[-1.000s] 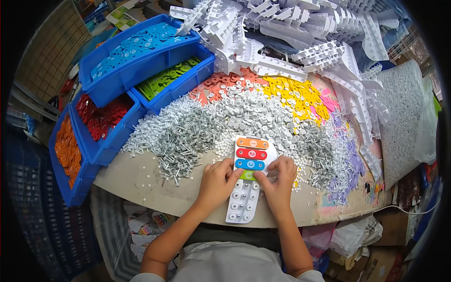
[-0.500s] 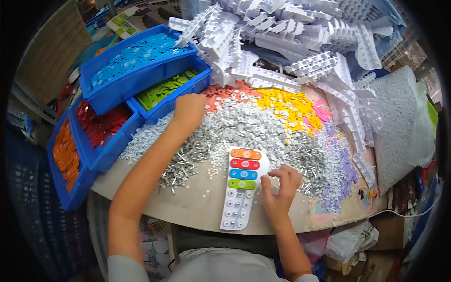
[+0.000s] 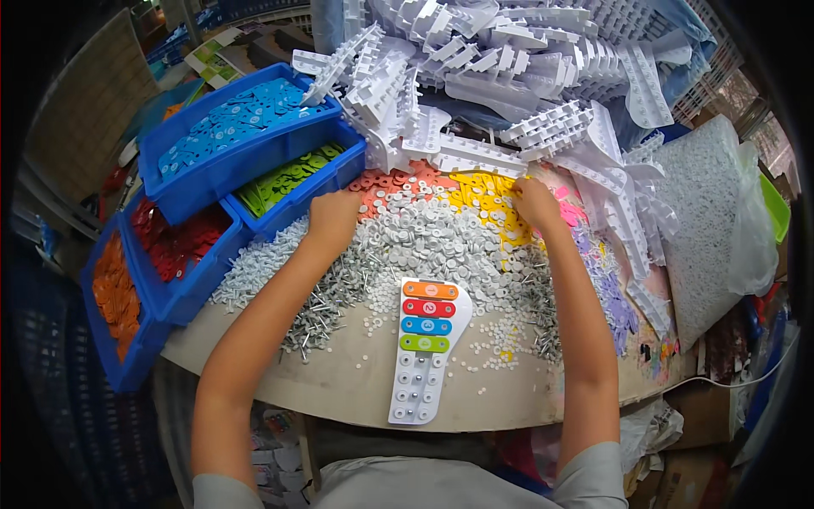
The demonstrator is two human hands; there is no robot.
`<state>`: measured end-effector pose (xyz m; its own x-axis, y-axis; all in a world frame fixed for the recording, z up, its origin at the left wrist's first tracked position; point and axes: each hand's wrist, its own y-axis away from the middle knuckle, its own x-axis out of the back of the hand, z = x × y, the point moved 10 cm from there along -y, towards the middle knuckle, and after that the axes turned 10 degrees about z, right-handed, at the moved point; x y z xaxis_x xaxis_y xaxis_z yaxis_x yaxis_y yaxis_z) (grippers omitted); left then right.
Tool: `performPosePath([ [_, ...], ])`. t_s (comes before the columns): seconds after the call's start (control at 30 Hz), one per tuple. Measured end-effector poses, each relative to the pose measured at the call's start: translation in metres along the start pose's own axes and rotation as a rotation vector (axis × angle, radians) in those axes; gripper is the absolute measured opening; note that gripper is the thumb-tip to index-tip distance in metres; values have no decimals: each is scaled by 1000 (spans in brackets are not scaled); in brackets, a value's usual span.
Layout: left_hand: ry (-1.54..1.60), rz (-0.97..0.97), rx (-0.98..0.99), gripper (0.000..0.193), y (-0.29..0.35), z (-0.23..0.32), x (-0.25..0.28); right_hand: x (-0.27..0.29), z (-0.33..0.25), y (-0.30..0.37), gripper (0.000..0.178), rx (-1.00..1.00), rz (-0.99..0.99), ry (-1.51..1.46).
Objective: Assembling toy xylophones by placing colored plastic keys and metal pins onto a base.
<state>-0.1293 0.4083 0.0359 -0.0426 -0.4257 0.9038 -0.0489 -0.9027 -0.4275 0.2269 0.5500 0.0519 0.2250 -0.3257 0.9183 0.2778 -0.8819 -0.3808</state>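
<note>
A white toy xylophone base (image 3: 441, 360) lies on the table in front of me. Orange, red, blue and green bars sit in a row across its upper part; bare round posts show on its lower part. My left hand (image 3: 334, 217) is closed at the edge of the coral-coloured pieces (image 3: 386, 184), its fingertips hidden. Over at the yellow bars (image 3: 483, 195), my right hand (image 3: 536, 205) has its fingers curled down among them. What either hand pinches, if anything, cannot be made out.
Blue bins at left hold blue bars (image 3: 242, 119), green bars (image 3: 288, 180), red bars (image 3: 174, 242) and orange bars (image 3: 116, 288). White washers (image 3: 432, 237) and metal pins (image 3: 318, 310) are heaped mid-table. White plastic bases (image 3: 509, 68) pile up behind. A bag (image 3: 708, 220) stands right.
My right hand has left the side of the xylophone base and reached forward to the yellow bars. My left hand has stayed near the coral pieces, shifting slightly. The base looks slightly shifted.
</note>
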Motion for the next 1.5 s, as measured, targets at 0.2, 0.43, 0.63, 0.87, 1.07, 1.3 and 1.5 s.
performPosePath([
  [0.2,37,12,183,22,8,-29,-8,-22,25,-4,22,3,-102,-25],
  [0.43,84,-32,178,27,14,-21,-4,-23,20,-1,14,49,-163,-41],
  [0.63,130,-57,247,32,3,-29,-8,-16,35,-1,32,-33,-117,-269],
  [0.87,230,-276,386,31,7,-38,-16,-27,68,17,29,-449,-291,-666],
  [1.07,362,-59,361,21,4,-30,4,2,65,19,22,-397,-318,-842],
  [1.3,231,186,242,11,12,-17,57,66,19,28,10,-130,-29,-577],
  [1.5,1299,-157,538,10,81,55,100,155,-23,91,15,-143,337,-563],
])
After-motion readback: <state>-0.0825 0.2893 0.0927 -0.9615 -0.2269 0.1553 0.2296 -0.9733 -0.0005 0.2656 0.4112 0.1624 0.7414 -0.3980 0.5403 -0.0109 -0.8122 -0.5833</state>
